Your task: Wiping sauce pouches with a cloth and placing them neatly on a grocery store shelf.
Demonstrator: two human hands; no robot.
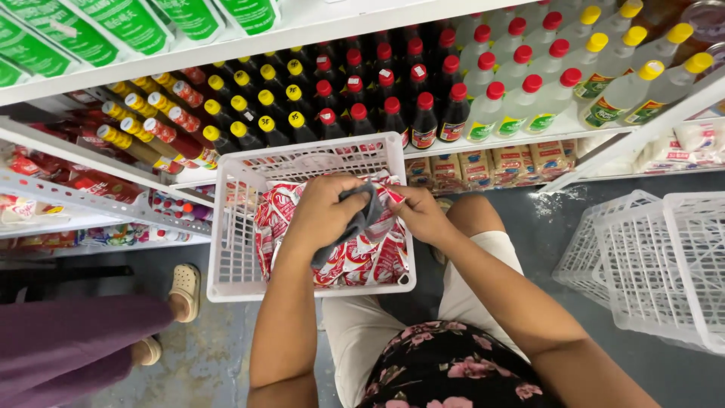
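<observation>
I see my left hand [321,215] closed around a grey cloth [361,221] over the white plastic basket [234,227] of red-and-white packets [362,257]. My right hand [420,214] pinches a packet inside that basket. Behind the basket, shelves [529,136] carry bottles; right of it, empty crates [657,264] sit on grey concrete floor [544,219].

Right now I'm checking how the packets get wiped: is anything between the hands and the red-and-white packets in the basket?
Only the grey cloth. The left hand presses it onto the red-and-white packets in the white basket, and the right hand touches the packets directly beside it. Nothing else visible lies over them.
</observation>
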